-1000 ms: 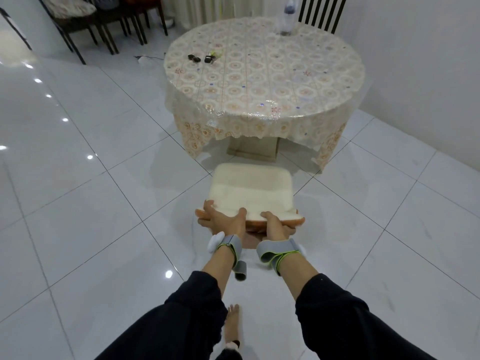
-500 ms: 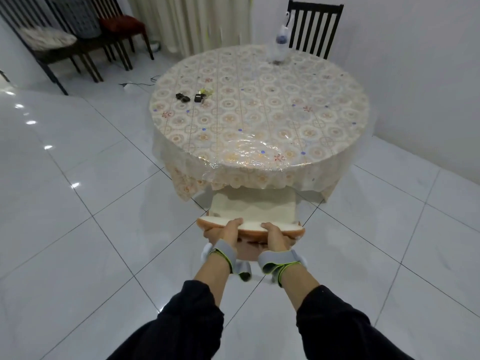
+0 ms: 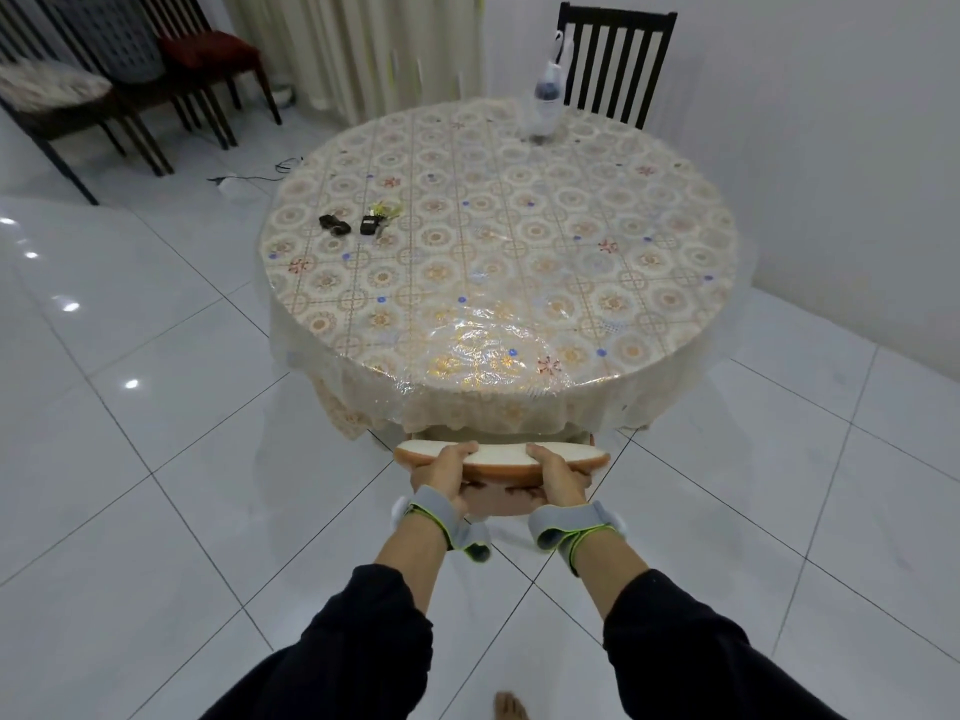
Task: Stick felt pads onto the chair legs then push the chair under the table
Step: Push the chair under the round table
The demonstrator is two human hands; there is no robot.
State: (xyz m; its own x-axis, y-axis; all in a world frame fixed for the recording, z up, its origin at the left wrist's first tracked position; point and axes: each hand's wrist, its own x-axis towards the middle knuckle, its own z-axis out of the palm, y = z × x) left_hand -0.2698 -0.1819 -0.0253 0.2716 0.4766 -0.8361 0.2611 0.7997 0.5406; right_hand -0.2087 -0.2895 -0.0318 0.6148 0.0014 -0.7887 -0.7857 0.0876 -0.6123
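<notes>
The chair [image 3: 501, 460] shows only its cream back rim and a strip of brown wood; its seat and legs are hidden under the round table [image 3: 498, 241], which wears a patterned cloth under clear plastic. My left hand [image 3: 447, 472] grips the left part of the rim, thumb on top. My right hand [image 3: 556, 475] grips the right part the same way. No felt pads are visible.
On the table lie small dark objects and keys [image 3: 358, 224] and a spray bottle [image 3: 545, 103]. A black slatted chair [image 3: 615, 59] stands behind the table. More dark chairs [image 3: 156, 80] line the back left. White wall at right, glossy tiled floor all around.
The chair has slid forward under the table; its cream seat, fully visible a second ago, is now hidden beneath the cloth. Both hands kept their grip and moved forward with it.
</notes>
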